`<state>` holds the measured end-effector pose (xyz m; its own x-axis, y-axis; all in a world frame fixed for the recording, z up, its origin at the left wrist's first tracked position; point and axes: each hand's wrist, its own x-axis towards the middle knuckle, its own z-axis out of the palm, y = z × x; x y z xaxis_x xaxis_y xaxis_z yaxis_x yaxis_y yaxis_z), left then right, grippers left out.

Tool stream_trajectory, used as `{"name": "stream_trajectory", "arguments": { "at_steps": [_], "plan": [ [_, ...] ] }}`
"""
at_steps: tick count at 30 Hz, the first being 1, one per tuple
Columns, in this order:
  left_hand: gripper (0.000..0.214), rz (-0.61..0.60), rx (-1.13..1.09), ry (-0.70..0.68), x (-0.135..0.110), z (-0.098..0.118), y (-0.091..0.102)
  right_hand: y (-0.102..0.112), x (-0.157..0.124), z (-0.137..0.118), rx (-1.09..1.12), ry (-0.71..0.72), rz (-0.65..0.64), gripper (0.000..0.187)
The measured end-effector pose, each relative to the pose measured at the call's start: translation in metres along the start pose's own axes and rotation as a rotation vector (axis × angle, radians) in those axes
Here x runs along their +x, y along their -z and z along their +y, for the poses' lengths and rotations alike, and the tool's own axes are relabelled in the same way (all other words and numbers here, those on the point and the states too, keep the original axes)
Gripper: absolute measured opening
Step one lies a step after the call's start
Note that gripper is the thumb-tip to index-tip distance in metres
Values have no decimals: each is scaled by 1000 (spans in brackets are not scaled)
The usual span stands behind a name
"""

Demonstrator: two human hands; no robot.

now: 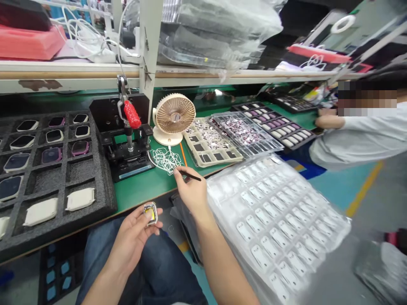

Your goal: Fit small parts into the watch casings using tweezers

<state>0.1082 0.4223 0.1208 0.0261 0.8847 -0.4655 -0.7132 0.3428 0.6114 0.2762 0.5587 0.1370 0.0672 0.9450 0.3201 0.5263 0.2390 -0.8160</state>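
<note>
Over my lap, my left hand [135, 226] grips a small smartwatch case [150, 213] with a silvery rim and a yellow patch inside; its thumb presses on the inner face. Up and to the right, my right hand [192, 192] pinches a slim black pen-shaped tool [191, 175], whose exact kind I cannot make out. That hand is just above the bench edge, close to a tangled white cable [167, 160]. The tool and the case are apart.
A dark foam tray [104, 199] of watches stands left, beside a toggle press [129, 140] with a red handle. Behind are a fan [174, 116] and parts boxes [213, 142]. A large plastic-wrapped tray [270, 212] lies right; a co-worker's sleeve [365, 131] is beyond.
</note>
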Motion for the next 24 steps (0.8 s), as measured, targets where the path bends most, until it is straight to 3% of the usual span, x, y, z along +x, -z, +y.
{"name": "stream_trajectory", "arguments": {
  "at_steps": [6, 9, 12, 17, 21, 24],
  "plan": [
    [42, -2, -32, 8, 1, -2, 5, 12, -11, 0, 45, -44, -27, 26],
    [43, -18, -25, 35, 2, -3, 7, 15, -15, -2, 63, -63, 12, 27],
    [40, -22, 11, 59, -1, -5, 7, 33, -35, -12, 45, -75, 66, 29],
    [45, -5, 129, 92, -4, -10, 15, 103, -84, -30, 31, -133, -102, 40],
    [64, -3, 178, 170, 2, -13, 15, 178, -88, -4, -604, -302, -235, 32],
    [63, 8, 157, 184, 2, -16, 9, 218, -76, 33, -841, -418, -285, 19]
  ]
}}
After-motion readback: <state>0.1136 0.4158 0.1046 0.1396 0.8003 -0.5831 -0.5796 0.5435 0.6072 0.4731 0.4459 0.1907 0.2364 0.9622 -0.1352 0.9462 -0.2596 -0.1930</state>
